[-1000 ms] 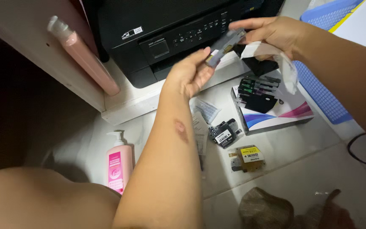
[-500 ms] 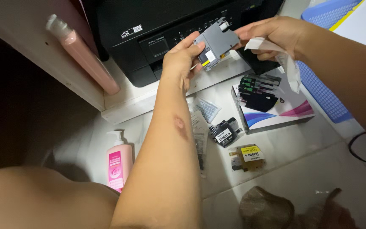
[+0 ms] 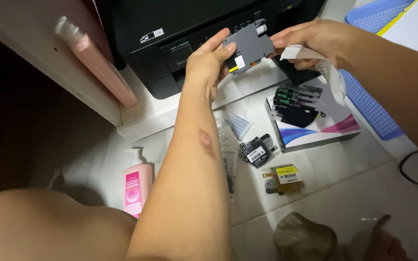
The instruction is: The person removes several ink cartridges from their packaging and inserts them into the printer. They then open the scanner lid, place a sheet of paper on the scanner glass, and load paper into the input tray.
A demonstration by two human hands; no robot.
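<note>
Pinching a grey ink cartridge (image 3: 247,47) just in front of the black printer (image 3: 180,38), the left hand (image 3: 208,63) grips one end, the right hand (image 3: 310,41) the other, also clutching a torn wrapper (image 3: 327,72). Unwrapped, not yet installed; two cartridges (image 3: 272,164) lie on the floor below the printer.

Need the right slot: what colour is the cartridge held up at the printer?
Grey cartridge with a small yellow mark on its label; head view, between both hands.

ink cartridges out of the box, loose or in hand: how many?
3. A grey cartridge held between both hands before the printer; a black one and a yellow-labelled one on the floor. More sit in the open box.
</note>
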